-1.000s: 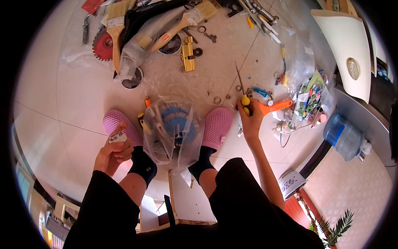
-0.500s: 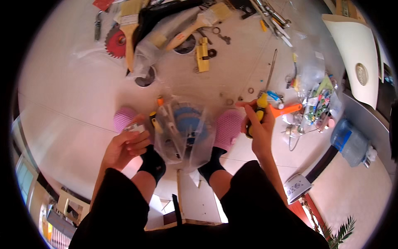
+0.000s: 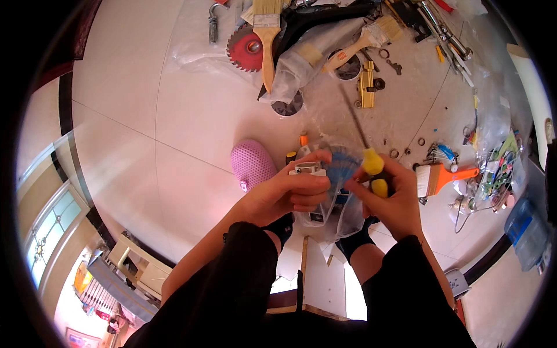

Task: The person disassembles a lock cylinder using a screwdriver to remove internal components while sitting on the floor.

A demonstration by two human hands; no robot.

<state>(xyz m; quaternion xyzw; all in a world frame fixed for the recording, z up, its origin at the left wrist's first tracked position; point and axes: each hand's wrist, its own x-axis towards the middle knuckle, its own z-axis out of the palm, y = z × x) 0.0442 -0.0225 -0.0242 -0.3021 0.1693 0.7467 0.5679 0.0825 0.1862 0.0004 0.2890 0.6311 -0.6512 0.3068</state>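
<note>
Left hand (image 3: 284,194) clamped on a small white fitting (image 3: 307,169), held over the clear bag (image 3: 342,211). Right hand (image 3: 391,200) closed around yellow-handled screwdriver (image 3: 374,174), shaft pointing away. Tip not yet brought to the fitting; work judged barely begun.

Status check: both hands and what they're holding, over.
Left hand shut on small white part. Right hand shut on yellow-handled screwdriver. Clear plastic bag beneath both hands; pink slipper beside them.

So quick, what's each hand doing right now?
Left hand: closed on a small white part.
Right hand: closed on a yellow-handled screwdriver.
</note>
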